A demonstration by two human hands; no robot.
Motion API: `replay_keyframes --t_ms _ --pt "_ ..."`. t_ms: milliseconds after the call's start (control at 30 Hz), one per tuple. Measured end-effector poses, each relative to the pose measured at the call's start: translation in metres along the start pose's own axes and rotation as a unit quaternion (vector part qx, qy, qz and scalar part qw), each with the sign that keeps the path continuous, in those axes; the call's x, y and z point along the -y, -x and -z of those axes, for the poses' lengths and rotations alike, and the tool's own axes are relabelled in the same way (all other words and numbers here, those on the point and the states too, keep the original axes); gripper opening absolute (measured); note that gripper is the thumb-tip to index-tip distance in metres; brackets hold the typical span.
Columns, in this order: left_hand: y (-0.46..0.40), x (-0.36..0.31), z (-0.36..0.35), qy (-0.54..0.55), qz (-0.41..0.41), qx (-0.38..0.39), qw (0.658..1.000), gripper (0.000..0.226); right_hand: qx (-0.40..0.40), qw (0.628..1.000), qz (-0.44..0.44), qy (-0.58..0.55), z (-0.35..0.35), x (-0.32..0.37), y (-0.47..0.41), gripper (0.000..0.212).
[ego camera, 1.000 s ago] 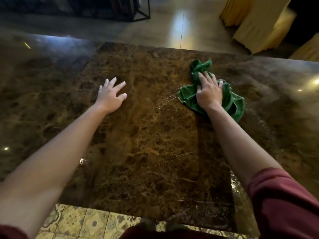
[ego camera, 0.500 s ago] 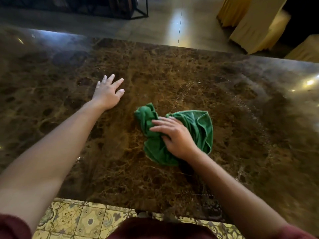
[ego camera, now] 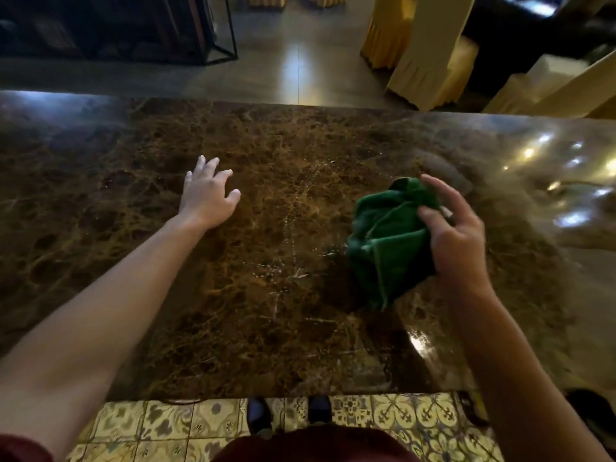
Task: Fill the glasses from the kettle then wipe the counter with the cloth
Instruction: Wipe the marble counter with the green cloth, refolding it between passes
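Observation:
A bunched green cloth (ego camera: pixel 386 241) hangs in my right hand (ego camera: pixel 456 241), lifted a little off the brown marble counter (ego camera: pixel 266 311) at its right middle. The thumb and palm hold the cloth while the fingers are spread above it. My left hand (ego camera: pixel 208 196) rests flat on the counter to the left, fingers apart, holding nothing. Thin streaks of water droplets (ego camera: pixel 293 228) lie on the stone between the two hands. No kettle or glasses are in view.
Beyond the counter's far edge stand chairs in yellow covers (ego camera: pixel 430 51) and a dark metal-framed stand (ego camera: pixel 213 35). Patterned floor tiles (ego camera: pixel 166 428) and my shoes (ego camera: pixel 256 415) show below the near edge. Ceiling lights glare on the counter's right part (ego camera: pixel 566 181).
My right hand swept the cloth from far right to near middle, then back right, and now lifts it bunched off the stone. The left hand has stayed in place.

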State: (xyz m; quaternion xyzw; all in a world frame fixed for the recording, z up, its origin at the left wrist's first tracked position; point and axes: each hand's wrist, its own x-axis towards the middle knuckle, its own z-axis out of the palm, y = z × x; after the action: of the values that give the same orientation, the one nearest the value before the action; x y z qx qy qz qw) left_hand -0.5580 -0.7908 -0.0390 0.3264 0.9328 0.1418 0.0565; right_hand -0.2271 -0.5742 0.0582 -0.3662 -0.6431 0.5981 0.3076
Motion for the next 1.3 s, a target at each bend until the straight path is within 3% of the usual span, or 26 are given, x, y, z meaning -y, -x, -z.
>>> replay_keyframes --t_ms 100,200,267,433,700,1033,1300 --pt "-0.005 -0.019 -0.003 0.008 -0.017 0.006 1.0 0.054 -0.113 0.983 0.023 0.146 0.046 -0.026 -0.02 0.037" --pt "-0.013 -0.033 -0.008 -0.009 -0.026 0.021 0.999 0.055 -0.084 0.916 -0.043 0.389 0.066 -0.07 -0.034 0.055" --pt "-0.018 -0.038 -0.011 -0.021 -0.025 0.024 0.999 0.055 -0.087 0.886 -0.067 0.451 0.065 -0.088 -0.04 0.07" --pt "-0.018 -0.035 -0.015 -0.027 -0.009 0.027 0.999 0.055 -0.094 0.868 -0.014 0.487 0.036 -0.098 -0.067 0.076" --pt "-0.012 -0.02 -0.011 -0.009 -0.003 -0.007 1.0 0.051 -0.029 0.891 0.034 0.452 -0.019 -0.087 -0.138 0.068" --pt "-0.007 0.002 -0.007 0.005 0.022 -0.004 1.0 0.05 0.098 0.898 0.119 0.412 -0.083 -0.078 -0.158 0.065" --pt "-0.009 0.007 -0.002 0.043 0.027 0.026 0.998 0.051 0.215 0.865 0.216 0.398 -0.117 -0.086 -0.118 0.058"
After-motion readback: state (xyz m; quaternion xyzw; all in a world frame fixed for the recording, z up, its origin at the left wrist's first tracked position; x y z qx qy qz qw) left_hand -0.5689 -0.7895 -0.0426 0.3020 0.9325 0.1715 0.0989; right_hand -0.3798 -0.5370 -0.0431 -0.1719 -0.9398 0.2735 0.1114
